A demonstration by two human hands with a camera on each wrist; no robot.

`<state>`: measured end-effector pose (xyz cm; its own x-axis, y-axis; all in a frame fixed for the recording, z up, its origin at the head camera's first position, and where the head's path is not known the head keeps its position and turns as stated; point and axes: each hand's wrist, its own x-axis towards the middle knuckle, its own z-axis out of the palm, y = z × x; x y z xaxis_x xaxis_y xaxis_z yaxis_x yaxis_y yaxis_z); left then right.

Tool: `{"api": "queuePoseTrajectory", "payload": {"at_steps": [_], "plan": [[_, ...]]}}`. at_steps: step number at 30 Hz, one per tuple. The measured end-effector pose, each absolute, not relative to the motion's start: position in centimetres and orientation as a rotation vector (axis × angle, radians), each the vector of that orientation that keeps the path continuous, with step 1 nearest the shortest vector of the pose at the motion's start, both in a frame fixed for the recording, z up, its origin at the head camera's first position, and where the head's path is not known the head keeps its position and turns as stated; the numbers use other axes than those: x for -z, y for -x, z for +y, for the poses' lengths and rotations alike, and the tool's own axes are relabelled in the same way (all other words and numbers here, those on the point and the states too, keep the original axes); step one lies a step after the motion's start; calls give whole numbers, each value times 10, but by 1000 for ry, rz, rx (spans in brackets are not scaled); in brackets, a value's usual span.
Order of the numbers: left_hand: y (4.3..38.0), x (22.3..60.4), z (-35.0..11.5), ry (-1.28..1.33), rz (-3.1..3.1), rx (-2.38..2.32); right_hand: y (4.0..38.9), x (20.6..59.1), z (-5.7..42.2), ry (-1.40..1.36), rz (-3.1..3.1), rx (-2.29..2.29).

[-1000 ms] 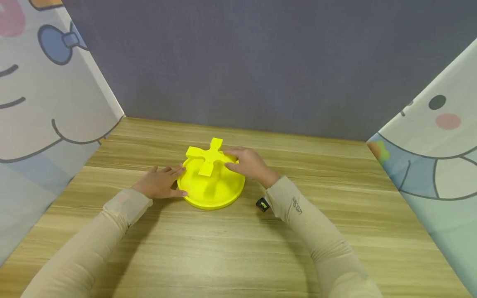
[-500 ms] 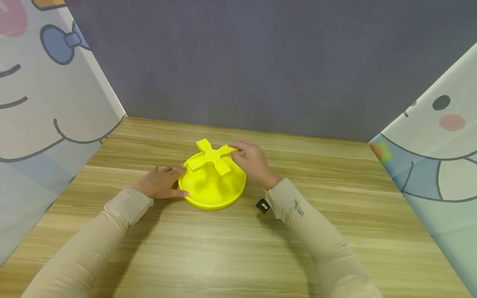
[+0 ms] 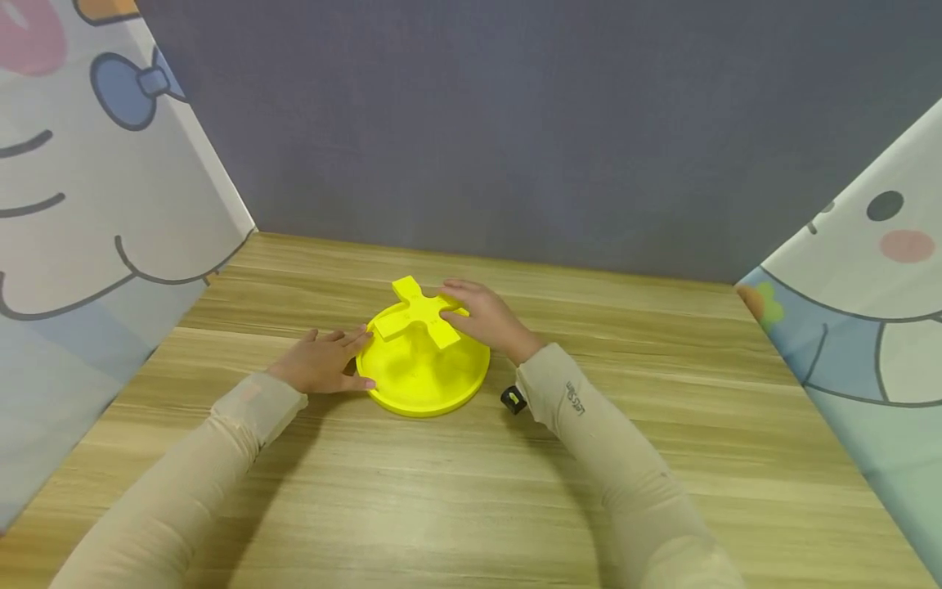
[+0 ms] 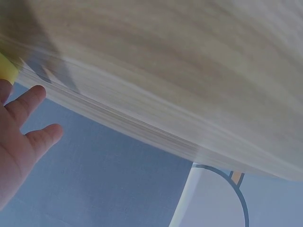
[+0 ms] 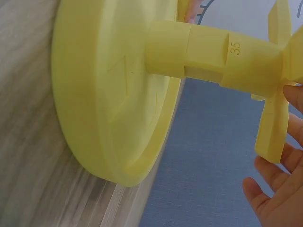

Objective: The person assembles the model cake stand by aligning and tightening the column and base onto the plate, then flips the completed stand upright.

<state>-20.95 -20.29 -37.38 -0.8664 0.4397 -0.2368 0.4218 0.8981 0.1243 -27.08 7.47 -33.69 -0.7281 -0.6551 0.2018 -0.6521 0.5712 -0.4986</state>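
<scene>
A yellow cross-shaped top (image 3: 423, 309) with flat arms stands on a stepped post (image 5: 203, 51) above a round, rimmed yellow base (image 3: 419, 406). In the right wrist view the post bears the digits "35". My right hand (image 3: 486, 317) holds the cross's back right arm, thumb on one side and fingers on the other. At the base's left edge rests my left hand (image 3: 318, 363), its fingers spread and straight, fingertips and thumb tip touching the rim. The left wrist view shows only part of that hand and a small yellow corner of the base.
A small black wrist-worn piece (image 3: 513, 399) shows beside the right cuff. The wooden table (image 3: 412, 499) ends at a grey-blue wall panel (image 3: 471, 131). Cartoon-printed panels (image 3: 883, 327) stand on both sides.
The cross has turned counterclockwise as seen from above, mostly in the first half second. My right hand has since closed over the arm now at back right. My left hand stays at the rim.
</scene>
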Motion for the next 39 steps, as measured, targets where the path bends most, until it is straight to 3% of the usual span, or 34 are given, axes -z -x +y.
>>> {"api": "queuePoseTrajectory", "payload": {"at_steps": [14, 21, 32, 39], "plan": [[204, 371, -203, -665, 2812, -100, 268, 333, 69, 1172, 2844, 698], [202, 370, -200, -683, 2802, -99, 286, 327, 70, 1040, 2770, 780], [199, 367, -203, -704, 2832, -85, 286, 314, 61, 937, 2857, 542], [205, 373, -204, -700, 2803, -92, 289, 321, 76, 848, 2564, 1013]]}}
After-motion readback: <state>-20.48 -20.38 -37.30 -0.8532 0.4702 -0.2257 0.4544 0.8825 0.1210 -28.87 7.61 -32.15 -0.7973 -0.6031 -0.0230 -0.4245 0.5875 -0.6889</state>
